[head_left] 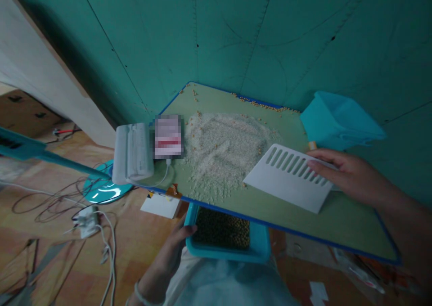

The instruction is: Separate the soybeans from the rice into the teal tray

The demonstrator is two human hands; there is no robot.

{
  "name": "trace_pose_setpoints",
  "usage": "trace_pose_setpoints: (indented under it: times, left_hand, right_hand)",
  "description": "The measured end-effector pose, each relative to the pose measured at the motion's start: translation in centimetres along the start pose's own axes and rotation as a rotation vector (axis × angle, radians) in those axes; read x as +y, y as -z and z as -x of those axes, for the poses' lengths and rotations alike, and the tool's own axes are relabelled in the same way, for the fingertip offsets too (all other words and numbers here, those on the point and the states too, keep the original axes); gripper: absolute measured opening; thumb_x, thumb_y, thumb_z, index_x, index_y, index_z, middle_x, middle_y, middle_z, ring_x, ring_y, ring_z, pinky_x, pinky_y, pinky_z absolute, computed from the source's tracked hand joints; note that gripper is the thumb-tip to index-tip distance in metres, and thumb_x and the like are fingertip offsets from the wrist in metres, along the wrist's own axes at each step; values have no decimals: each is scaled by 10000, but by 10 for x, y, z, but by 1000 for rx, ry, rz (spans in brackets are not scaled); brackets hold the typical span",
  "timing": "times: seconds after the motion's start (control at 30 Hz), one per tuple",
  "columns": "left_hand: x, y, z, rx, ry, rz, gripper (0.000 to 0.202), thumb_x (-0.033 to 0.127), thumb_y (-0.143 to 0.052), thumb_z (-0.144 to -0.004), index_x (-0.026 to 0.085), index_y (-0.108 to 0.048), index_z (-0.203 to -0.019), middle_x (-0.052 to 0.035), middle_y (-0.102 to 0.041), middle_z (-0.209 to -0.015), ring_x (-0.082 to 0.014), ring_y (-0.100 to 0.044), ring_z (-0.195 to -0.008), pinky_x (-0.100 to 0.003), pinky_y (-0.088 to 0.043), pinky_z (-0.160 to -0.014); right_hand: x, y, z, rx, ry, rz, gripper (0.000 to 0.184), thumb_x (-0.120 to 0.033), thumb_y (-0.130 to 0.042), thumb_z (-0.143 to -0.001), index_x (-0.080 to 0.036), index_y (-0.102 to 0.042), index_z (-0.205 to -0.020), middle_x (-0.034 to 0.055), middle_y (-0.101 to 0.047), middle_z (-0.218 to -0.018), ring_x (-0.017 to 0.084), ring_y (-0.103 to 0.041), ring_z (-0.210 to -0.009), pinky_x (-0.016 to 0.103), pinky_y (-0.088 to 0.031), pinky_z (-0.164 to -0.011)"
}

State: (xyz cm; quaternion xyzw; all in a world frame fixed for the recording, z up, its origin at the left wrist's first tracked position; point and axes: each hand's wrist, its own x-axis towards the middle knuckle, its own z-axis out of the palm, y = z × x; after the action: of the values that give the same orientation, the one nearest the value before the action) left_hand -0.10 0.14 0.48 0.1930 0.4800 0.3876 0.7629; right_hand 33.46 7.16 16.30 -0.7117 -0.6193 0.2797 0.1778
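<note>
My right hand (334,167) grips a flat white scraper (286,186) with a row of slots, tilted over the right part of the table (357,220). Left of the scraper, a wide layer of pale grains (226,148) lies spread on the tabletop, with a few yellow beans among them. Below the table's front edge, my left hand (177,240) holds the left side of a blue tub (232,254). Dark and yellowish beans (222,227) fill the tub, which is partly under the edge.
A blue fabric bin (340,117) stands at the table's back right. At the left lie a white device (132,153) and a blurred phone-like object (168,136) with a cable. Yellow beans (259,104) line the back edge near the green wall (219,36). Cables (110,252) trail across the floor.
</note>
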Motion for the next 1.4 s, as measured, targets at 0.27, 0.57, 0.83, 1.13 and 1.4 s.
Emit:
trace_pose_setpoints:
  times: [0.27,0.57,0.83,1.13,1.4]
  left_hand:
    - [1,-2,-2,35,27,-16,488,296,-605,-667,224,-596,-1150,-2,-702,-1099,-324,-502,-1152,-383,-449,-872]
    - [-6,5,-7,2,62,49,580,300,-619,-662,207,-530,-1227,-4,-726,-1040,-318,-505,-1153,-400,-361,-982]
    - [0,-2,-2,23,26,-21,514,294,-588,-670,221,-571,-1178,13,-713,-1074,-317,-475,-1181,-375,-478,-832]
    - [1,-9,-3,54,8,-54,520,270,-555,-664,199,-569,-1179,-13,-744,-978,-328,-511,-1145,-388,-488,-792]
    - [-5,3,-7,22,36,-6,290,289,-601,-660,192,-717,-909,-20,-768,-803,-299,-667,-835,-404,-455,-851]
  right_hand:
    - [0,-6,8,-27,58,-4,304,-448,-503,-802,-213,-643,-934,51,-680,-887,222,-628,-782,301,-508,-639]
    - [3,-16,16,-33,86,53,297,-431,-473,-826,-218,-643,-944,39,-683,-875,207,-634,-755,290,-507,-600]
    - [11,-13,17,-33,53,55,314,-455,-484,-815,-222,-638,-958,44,-686,-899,227,-633,-797,310,-515,-610]
    - [12,-18,24,-65,24,19,316,-437,-484,-811,-209,-642,-963,45,-693,-838,216,-640,-714,296,-516,-535]
    - [1,-22,27,-97,68,72,339,-466,-451,-838,-219,-639,-975,46,-684,-868,197,-639,-707,273,-514,-533]
